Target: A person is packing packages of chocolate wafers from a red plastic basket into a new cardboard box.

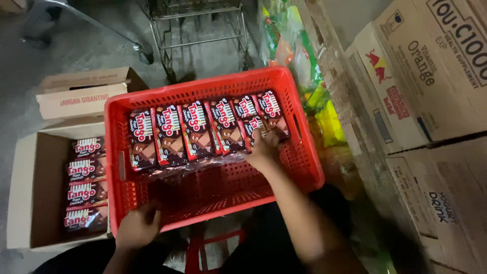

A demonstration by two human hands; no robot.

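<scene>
Two bare hands were busy at a red plastic crate with holes in its walls. The right hand reached in from about five o'clock. Its fingers were bent down onto the snack packs at the right end of the row, touching the nearest pack there. I could not tell if it had a real grip on that pack or was only pressing it.

The left hand sat at the crate's near edge, at about seven o'clock. Its fingers curled over the red rim and held on to it.

The packs were dark brown with red and white marks. They stood side by side in one row along the far half of the crate, from about ten o'clock to two o'clock. The near half of the crate showed only its red floor.

At nine o'clock from the crate, just beside it, an open cardboard box sat on the floor. More packs of the same kind lay stacked inside it. A shut carton lay behind that box, at about ten o'clock.

At three o'clock, big brown cartons were piled up high. Bright bagged goods leaned at one o'clock. Metal trolley legs stood at twelve o'clock on the grey floor.
</scene>
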